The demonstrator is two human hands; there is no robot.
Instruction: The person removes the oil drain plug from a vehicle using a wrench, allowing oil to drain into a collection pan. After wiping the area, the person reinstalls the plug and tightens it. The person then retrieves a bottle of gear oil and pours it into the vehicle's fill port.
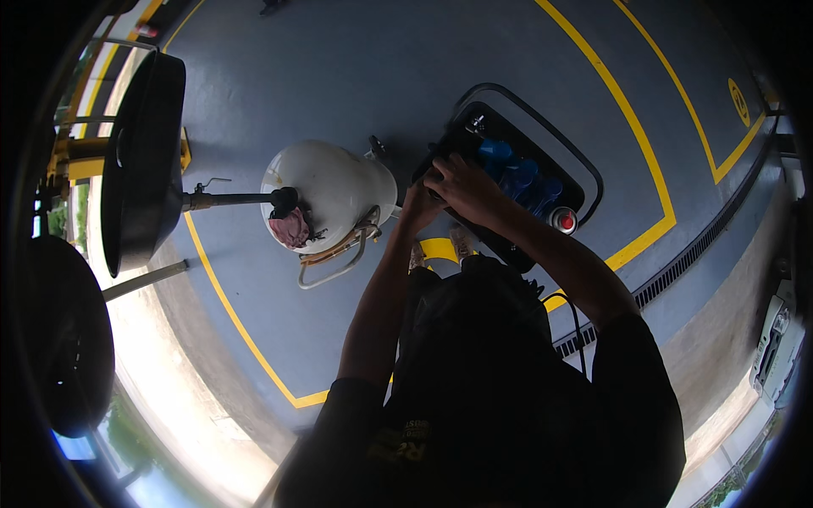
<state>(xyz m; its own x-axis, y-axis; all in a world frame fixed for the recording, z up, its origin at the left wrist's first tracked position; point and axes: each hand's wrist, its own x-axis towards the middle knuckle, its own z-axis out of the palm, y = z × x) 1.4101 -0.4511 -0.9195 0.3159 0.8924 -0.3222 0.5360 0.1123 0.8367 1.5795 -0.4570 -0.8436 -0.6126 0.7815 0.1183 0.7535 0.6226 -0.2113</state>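
Observation:
My left hand [420,207] and my right hand [464,188] meet at the left edge of a black tray cart [486,113]. Both sets of fingers are closed around something small and dark, mostly hidden by the hands. Inside the cart, just right of my right hand, stand several blue bottles [519,178]. A can with a red top [565,221] sits at its near right corner, and a shiny metal piece [476,124] lies at the far end. The cart's tubular black handle [549,127] curves round its far right side.
To the left stands a white rounded tank [326,182] with a metal handle [334,269] and a crumpled pink rag [290,229] on it. A dark pipe [233,200] joins a wide black pan [144,161]. Yellow lines [622,93] mark the grey floor; a drain grate [677,275] runs right.

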